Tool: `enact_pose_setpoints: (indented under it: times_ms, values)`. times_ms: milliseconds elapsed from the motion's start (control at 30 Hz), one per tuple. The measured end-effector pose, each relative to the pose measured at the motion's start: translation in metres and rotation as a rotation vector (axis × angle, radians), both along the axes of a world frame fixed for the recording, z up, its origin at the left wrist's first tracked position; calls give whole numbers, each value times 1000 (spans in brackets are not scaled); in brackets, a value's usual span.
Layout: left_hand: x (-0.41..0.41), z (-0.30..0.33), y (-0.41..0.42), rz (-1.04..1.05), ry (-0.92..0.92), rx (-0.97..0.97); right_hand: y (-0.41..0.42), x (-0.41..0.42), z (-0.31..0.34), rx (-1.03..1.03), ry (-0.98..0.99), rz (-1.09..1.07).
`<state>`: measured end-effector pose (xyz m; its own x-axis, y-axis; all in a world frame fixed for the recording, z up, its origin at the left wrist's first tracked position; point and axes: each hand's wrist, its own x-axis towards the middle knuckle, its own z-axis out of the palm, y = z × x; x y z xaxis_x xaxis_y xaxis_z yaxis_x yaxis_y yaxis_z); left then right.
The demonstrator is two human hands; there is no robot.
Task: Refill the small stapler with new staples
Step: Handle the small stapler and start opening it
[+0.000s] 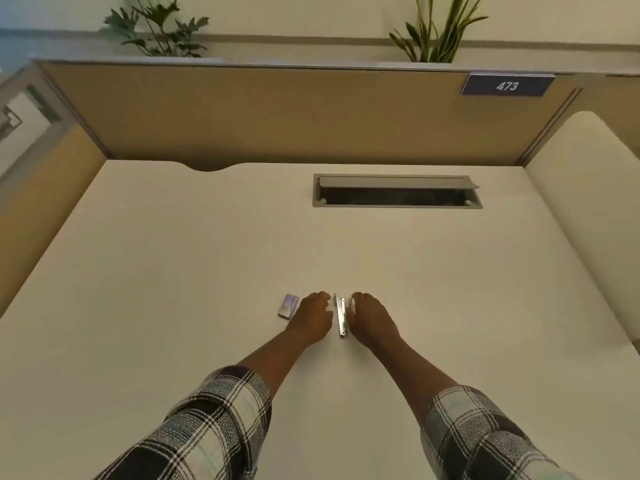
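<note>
A small silver stapler (341,315) lies on the cream desk (173,271), its length pointing away from me. My left hand (311,317) rests just left of it with fingers curled, and I cannot tell whether it touches the stapler. My right hand (369,318) sits against the stapler's right side, its fingertips by the far end. A small purple staple box (288,306) lies flat on the desk just left of my left hand. Whether either hand grips the stapler is unclear.
A grey cable hatch (396,190) with its lid raised is set into the desk at the back. Tan partition walls (277,112) close off the back and left, with a "473" sign (507,85). Plants (436,29) stand behind the partition.
</note>
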<state>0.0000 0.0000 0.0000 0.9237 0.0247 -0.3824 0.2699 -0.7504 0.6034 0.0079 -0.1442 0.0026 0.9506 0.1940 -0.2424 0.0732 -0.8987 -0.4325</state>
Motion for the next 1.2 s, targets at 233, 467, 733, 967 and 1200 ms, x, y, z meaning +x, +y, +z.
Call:
enact_pose_setpoints:
  times_ms: [233, 467, 733, 967, 1200]
  values:
    - [9, 5, -12, 148, 78, -179, -1, 5, 1, 133, 97, -57]
    - [-1, 15, -18, 404, 227, -536, 0, 3, 0, 209, 151, -158]
    - [-7, 12, -19, 457, 254, -621, -3, -3, 0, 146, 78, -115]
    - [-3, 26, 3, 14, -97, -220, -13, -7, 18, 170, -23, 85]
    - [-5, 42, 15, -99, -272, -137, -22, -9, 35, 148, -143, 183]
